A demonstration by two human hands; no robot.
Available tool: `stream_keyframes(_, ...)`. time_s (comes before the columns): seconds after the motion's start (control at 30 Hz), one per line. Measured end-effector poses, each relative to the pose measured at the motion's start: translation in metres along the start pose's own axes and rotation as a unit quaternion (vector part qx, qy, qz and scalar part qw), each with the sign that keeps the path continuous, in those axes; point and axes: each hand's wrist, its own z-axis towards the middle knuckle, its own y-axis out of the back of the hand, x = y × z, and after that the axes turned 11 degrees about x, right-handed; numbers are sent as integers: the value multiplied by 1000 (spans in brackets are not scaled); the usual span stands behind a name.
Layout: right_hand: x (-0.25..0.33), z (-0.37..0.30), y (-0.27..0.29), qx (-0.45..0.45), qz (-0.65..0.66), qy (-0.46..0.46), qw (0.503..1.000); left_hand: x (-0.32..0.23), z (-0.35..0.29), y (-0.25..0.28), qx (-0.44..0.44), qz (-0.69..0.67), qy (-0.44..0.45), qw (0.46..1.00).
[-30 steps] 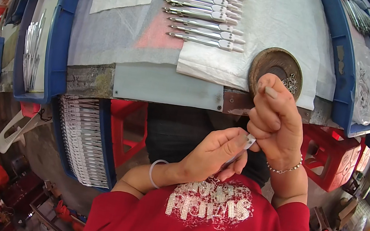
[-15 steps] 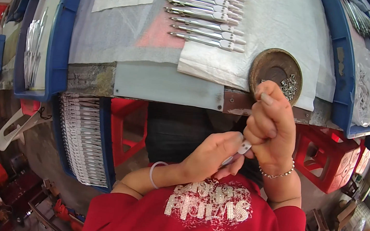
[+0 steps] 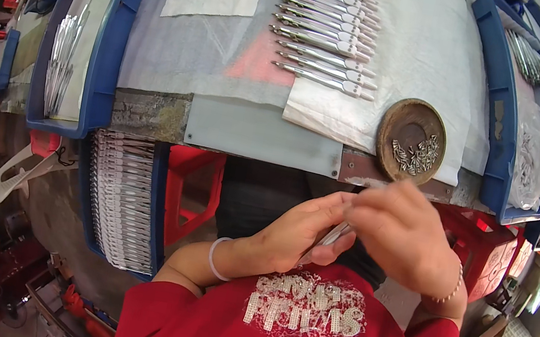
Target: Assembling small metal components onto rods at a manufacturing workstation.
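Note:
My left hand (image 3: 298, 234) is closed round a silver drawing compass (image 3: 337, 232), its legs slanting down toward my shirt. Over the compass's upper end, my right hand (image 3: 407, 236) has its fingers bent together against the left fingertips. Those fingers are slightly blurred, and whatever they pinch is hidden, as is the compass's head. Just beyond the right hand, a round brown dish (image 3: 394, 121) holds small metal screws (image 3: 416, 154). Farther off on the table, similar compasses (image 3: 328, 35) with white heads lie side by side in a column.
Blue trays (image 3: 108, 48) with thin metal parts stand at the left; another blue tray (image 3: 501, 129) at the right holds bagged parts. Below the table's left part, a blue crate (image 3: 161, 214) is filled with stacked compasses. Red stools (image 3: 192, 184) stand under the table edge.
My right hand has come down from near the dish onto the compass's upper end, covering the white head that showed before. The left hand keeps its grip. The whole view has shifted slightly.

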Motion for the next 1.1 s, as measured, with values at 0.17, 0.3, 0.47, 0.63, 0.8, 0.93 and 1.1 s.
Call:
stream_keyframes(0.17, 21, 8, 6, 124, -137, 69, 980, -7, -8, -4, 6, 27, 34, 999)
stream_keyframes(0.3, 22, 22, 10, 138, -138, 126, 973, -27, -22, -4, 18, 107, 50, 993)
stream_keyframes(0.47, -15, 55, 34, 20, -102, -10, 994, -73, -60, 12, -63, 235, -315, 917)
stream_keyframes(0.63, -68, 91, 20, -54, -86, -105, 989, -80, -83, 5, -148, 298, -506, 795)
stream_keyframes(0.8, -83, 109, 2, -66, -134, -119, 982, -51, -93, 18, -145, 401, -495, 757)
stream_keyframes(0.93, -83, 108, 1, -76, -149, -148, 975, -46, -86, 20, -119, 401, -464, 781)
stream_keyframes(1.1, -63, 107, 8, -112, -145, -127, 975, -50, -84, 19, -110, 408, -464, 779)
